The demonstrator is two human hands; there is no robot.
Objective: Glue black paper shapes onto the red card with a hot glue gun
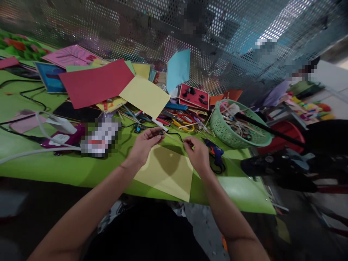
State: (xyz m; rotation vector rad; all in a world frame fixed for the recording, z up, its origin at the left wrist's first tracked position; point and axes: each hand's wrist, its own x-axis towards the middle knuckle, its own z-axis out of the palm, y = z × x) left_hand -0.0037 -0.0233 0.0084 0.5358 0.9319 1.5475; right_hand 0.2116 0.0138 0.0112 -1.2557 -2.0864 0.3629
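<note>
My left hand [141,145] is closed in a pinch, with a small dark pebble-like piece [161,132] at its fingertips. Facing it, my right hand [198,154] is also closed, thumb against fingers; what it holds is too small to name. A thin pale strand or stick [174,138] shows between the two hands. Beneath them a sheet of yellow paper [168,170] lies flat, shaded by the hands and bearing a small pale spot. Just right of my right hand, a blue glue gun [216,152] rests on the green table [108,168].
A green plastic basket [217,123] of odds and ends stands at the right, near a black stand [261,165]. Red card [96,85], pens and scissors [187,127] pile up behind. Left are a power strip [63,137] and cables. A perforated metal screen [152,32] backs the table.
</note>
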